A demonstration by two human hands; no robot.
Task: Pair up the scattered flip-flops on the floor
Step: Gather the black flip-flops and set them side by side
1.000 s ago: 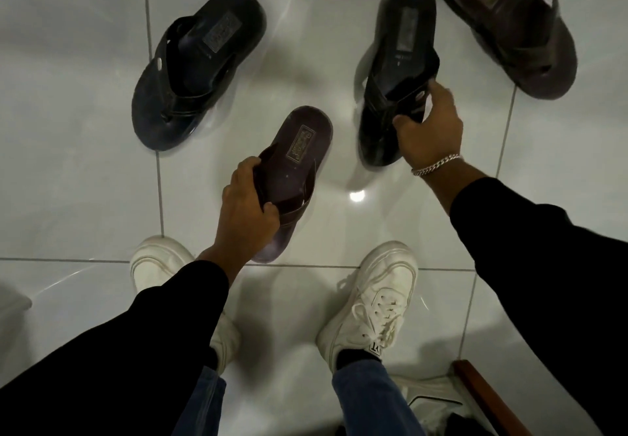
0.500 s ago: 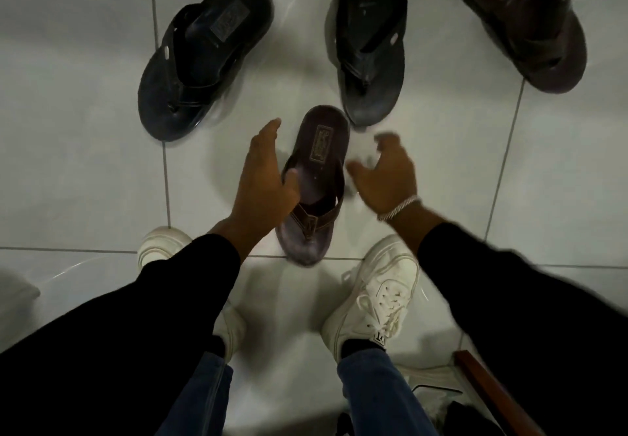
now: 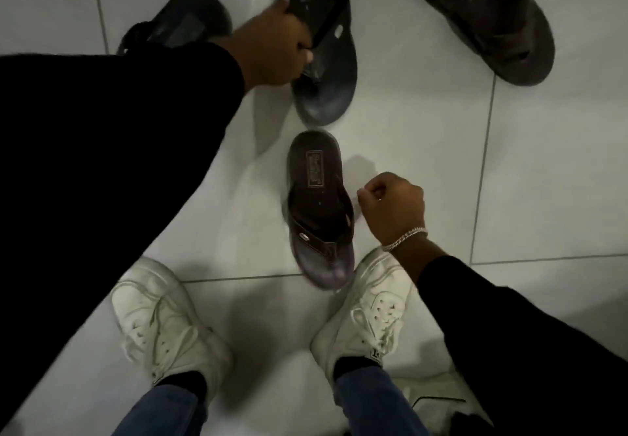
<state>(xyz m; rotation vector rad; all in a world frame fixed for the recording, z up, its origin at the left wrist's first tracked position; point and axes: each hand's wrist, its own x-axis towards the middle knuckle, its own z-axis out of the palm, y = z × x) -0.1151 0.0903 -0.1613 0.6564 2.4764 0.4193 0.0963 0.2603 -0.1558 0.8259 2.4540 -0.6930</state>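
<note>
A brown flip-flop (image 3: 317, 207) lies on the white tiled floor just ahead of my feet, toe toward me. My right hand (image 3: 394, 209) hovers beside its right edge, fingers curled shut, holding nothing. My left hand (image 3: 275, 49) reaches forward and grips the strap side of a black flip-flop (image 3: 328, 61) at the top centre. A second black flip-flop (image 3: 183, 24) lies at the upper left, partly hidden behind my left sleeve. A dark brown sandal (image 3: 489, 20) rests at the upper right.
My two white sneakers (image 3: 170, 326) (image 3: 367, 313) stand at the bottom of the view, the right one touching the brown flip-flop's toe. Grout lines cross the glossy tiles. A dark object shows at the bottom right edge.
My left hand let go of the brown flip-flop and moved up to grip the middle black flip-flop. My right hand drew back and curled shut beside the brown one.
</note>
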